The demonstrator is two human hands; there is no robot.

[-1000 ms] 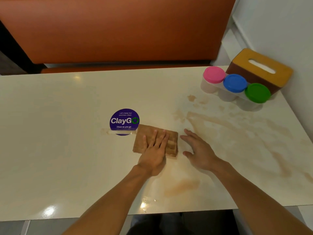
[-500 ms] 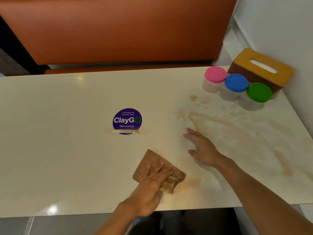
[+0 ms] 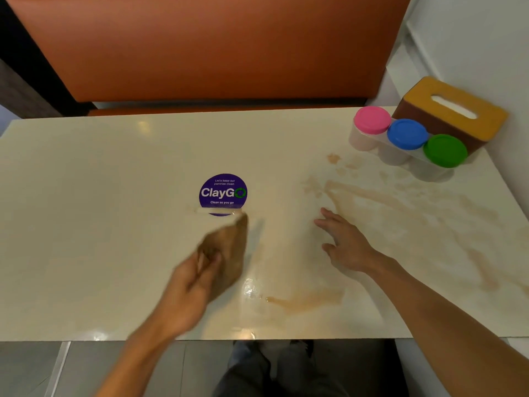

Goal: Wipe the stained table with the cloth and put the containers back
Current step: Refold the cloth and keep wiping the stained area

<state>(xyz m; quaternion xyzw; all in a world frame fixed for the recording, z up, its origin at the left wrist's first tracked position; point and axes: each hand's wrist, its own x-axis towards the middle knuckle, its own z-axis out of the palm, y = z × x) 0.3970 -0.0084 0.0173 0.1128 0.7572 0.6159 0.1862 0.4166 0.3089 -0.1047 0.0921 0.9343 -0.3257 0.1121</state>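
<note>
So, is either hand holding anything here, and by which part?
The left hand is on the brown cloth's near end; blur hides whether it grips or presses. The right hand holds nothing.

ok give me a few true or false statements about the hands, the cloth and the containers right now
The left hand is on the brown cloth. True.
The right hand grips a lid. False: it rests flat on the table, holding nothing.
The three containers stand beside the tissue box. True.
The table is wiped clean. False: brown stains cover its right side.
</note>
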